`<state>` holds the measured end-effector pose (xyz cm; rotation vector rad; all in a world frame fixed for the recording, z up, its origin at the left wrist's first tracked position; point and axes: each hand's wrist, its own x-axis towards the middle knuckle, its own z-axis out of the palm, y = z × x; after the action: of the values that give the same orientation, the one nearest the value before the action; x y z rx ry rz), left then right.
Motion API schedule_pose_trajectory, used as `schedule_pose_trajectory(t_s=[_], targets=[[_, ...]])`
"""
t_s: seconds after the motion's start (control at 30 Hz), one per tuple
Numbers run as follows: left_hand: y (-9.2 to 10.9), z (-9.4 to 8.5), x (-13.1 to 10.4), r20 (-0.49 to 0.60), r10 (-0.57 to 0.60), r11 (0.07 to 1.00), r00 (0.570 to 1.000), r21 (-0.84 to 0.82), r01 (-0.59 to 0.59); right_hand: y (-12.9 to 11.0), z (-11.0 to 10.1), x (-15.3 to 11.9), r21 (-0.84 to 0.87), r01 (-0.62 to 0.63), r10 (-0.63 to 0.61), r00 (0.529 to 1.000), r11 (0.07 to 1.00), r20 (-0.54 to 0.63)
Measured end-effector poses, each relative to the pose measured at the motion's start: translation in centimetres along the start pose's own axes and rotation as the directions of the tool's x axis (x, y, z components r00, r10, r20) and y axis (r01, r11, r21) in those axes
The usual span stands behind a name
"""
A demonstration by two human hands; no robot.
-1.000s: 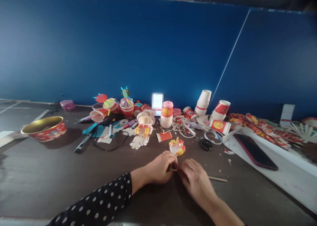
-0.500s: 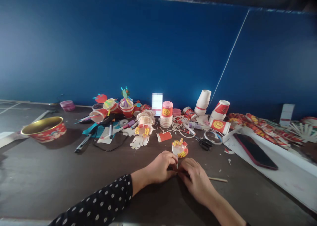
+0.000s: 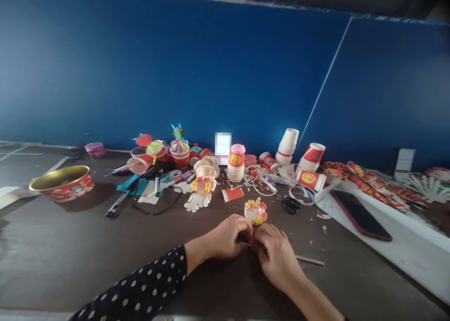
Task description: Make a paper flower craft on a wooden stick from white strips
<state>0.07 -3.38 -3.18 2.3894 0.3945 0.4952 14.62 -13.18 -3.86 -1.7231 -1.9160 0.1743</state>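
Observation:
Over the middle of the dark table, my left hand (image 3: pixel 232 235) and my right hand (image 3: pixel 275 250) meet fingertip to fingertip. Both are closed in a pinch; what they hold is mostly covered by the fingers and too small to name. Just beyond them lies a cut paper cup piece (image 3: pixel 255 212) with a white round base and curled red and yellow strips. A thin wooden stick (image 3: pixel 310 260) pokes out to the right of my right hand, its left end hidden behind it.
Scissors (image 3: pixel 290 204) and a red paper piece (image 3: pixel 232 194) lie farther back. A gold-lined bowl (image 3: pixel 62 184) stands left; a phone (image 3: pixel 361 215) rests in a white tray (image 3: pixel 415 265) at right. Stacked paper cups (image 3: pixel 288 146), cup crafts (image 3: pixel 180 153) and a coiled white cable (image 3: pixel 258 176) line the blue wall.
The pale piece that showed above my fingertips is now hidden. My right hand has shifted very slightly left, and the stick's visible end sits a little lower.

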Motion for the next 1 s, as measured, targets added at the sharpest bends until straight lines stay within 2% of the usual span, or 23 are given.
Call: schedule_pose_trajectory(t_s=[0.2, 0.37, 0.6, 0.83, 1.0], targets=[[-0.7, 0.7, 0.2, -0.026, -0.015, 1.000, 1.000, -0.010, 0.015, -0.3, 0.0, -0.1, -0.009, 0.007, -0.007, 1.000, 1.000, -0.008], [-0.6, 1.2, 0.2, -0.065, -0.083, 0.997, 0.994, 0.001, 0.083, 0.2, 0.4, -0.4, 0.042, -0.031, 0.032, 0.999, 0.999, -0.012], [0.2, 1.3, 0.1, -0.070, -0.123, 0.992, 0.990, 0.026, 0.126, 0.4, 0.6, -0.7, 0.075, -0.037, 0.038, 0.999, 0.997, -0.020], [0.5, 0.8, -0.3, -0.045, -0.074, 0.997, 0.996, 0.012, 0.075, -0.4, 0.4, -0.5, 0.027, -0.037, 0.038, 0.999, 0.999, -0.036], [0.4, 0.9, -0.1, -0.039, -0.114, 0.993, 0.993, 0.017, 0.114, -0.5, 0.3, -0.8, -0.006, -0.050, 0.050, 0.998, 0.999, -0.036]])
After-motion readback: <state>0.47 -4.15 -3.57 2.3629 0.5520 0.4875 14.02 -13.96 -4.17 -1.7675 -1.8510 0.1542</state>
